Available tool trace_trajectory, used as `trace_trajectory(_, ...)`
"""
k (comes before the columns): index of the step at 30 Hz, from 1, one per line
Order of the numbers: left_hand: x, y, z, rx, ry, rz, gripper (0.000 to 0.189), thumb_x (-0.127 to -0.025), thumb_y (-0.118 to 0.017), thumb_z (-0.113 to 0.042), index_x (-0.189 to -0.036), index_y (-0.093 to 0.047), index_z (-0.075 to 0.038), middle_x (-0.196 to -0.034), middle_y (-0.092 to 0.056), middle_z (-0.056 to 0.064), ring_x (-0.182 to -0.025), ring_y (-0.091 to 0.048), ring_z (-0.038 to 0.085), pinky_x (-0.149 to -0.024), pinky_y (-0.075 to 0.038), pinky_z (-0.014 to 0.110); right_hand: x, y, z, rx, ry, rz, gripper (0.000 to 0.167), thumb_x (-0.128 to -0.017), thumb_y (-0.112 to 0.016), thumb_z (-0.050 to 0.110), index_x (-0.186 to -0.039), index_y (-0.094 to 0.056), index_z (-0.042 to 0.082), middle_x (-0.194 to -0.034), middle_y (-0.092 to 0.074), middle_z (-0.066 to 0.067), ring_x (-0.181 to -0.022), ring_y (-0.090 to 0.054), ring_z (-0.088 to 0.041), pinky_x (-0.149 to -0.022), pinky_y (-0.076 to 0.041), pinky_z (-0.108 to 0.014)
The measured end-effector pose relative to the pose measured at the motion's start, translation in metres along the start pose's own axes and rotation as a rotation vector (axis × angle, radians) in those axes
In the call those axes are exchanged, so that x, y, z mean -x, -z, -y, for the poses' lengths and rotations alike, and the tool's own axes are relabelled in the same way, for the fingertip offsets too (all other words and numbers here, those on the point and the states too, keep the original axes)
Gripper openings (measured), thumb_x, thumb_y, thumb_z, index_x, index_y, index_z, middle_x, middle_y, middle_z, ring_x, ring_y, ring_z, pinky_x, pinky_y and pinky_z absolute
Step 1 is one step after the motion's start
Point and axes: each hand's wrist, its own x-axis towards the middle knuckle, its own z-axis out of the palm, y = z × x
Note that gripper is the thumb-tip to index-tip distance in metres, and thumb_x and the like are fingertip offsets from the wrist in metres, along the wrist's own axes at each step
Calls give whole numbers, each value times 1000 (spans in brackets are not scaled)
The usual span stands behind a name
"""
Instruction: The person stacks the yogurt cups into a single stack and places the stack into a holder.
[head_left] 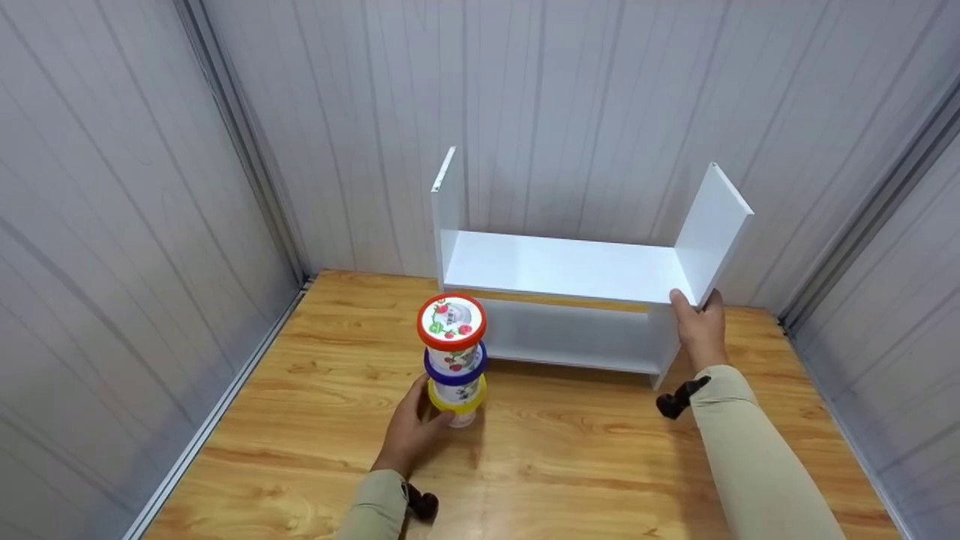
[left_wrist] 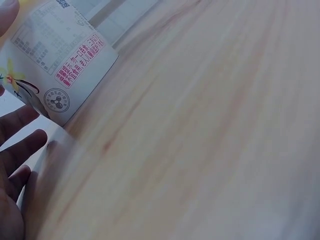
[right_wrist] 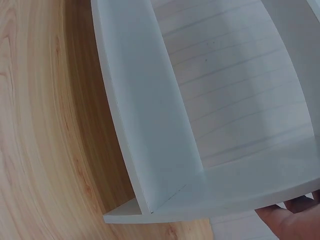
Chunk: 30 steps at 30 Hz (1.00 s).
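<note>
Three paper tubs stand stacked in front of the white shelf (head_left: pixel 570 270) in the head view: a red-lidded tub (head_left: pixel 453 360) on top, a blue-lidded tub (head_left: pixel 456 393) between, a yellow-lidded tub (head_left: pixel 462 420) lowest. My left hand (head_left: pixel 411 429) holds the yellow-lidded tub, thumb on its near side. Up close in the left wrist view, that tub (left_wrist: pixel 60 65) shows printed text and a vanilla flower; some fingers (left_wrist: pixel 22 150) spread beside its base. With my right hand (head_left: pixel 701 330) I grip the shelf's right side panel (head_left: pixel 712 232), thumb toward the inside. Fingers curl round the panel's edge in the right wrist view.
The shelf has two boards and two upright sides, and stands near the back wall (head_left: pixel 540 112) on the wooden tabletop (head_left: pixel 337 360). Panelled walls (head_left: pixel 112 225) close in the left and right. A dark strap piece (head_left: pixel 681 397) hangs at each wrist.
</note>
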Motion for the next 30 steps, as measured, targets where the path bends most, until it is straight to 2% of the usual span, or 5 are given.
trace_trajectory(10, 2, -3, -1, 13, -22, 19, 92, -81, -84, -43, -157, -34, -30, -155, -45, 3, -144, -41, 28, -120, -29, 49, 1, 0, -4, -19, 0, -15, 89, -99, -55, 49, -163, -4, 14, -168, -14, -14, -152, -19, -31, -124, -18, -47)
trace_trajectory(18, 5, -1, -2, 21, -9, 4, 106, -79, -87, -40, -160, -20, -28, -157, -37, 9, -145, -35, 34, -122, -25, 54, 3, -6, -4, -47, 1, -22, 87, -100, -55, 47, -163, -5, 14, -167, -15, -14, -152, -20, -32, -124, -19, -46)
trace_trajectory(23, 4, -2, -7, 88, 13, 21, 113, -76, -90, -36, -161, -15, -34, -161, -27, 9, -149, -26, 35, -123, -20, 55, 4, -7, -5, -52, 18, -30, 86, -100, -55, 46, -163, -6, 12, -166, -17, -15, -151, -21, -30, -124, -20, -45)
trace_trajectory(27, 2, -5, -14, 138, 66, 54, 118, -74, -91, -34, -159, -10, -45, -162, -30, 6, -150, -25, 35, -122, -15, 60, 2, -7, -6, -52, -4, -31, 88, -100, -55, 49, -163, -6, 13, -167, -16, -14, -152, -20, -30, -124, -19, -45)
trace_trajectory(30, 0, -7, -17, 172, 104, 64, 121, -73, -93, -30, -158, -8, -50, -160, -33, 6, -148, -29, 36, -121, -16, 63, 1, -8, -5, -38, -9, -38, 88, -100, -55, 49, -163, -7, 12, -167, -17, -15, -151, -22, -31, -124, -20, -45)
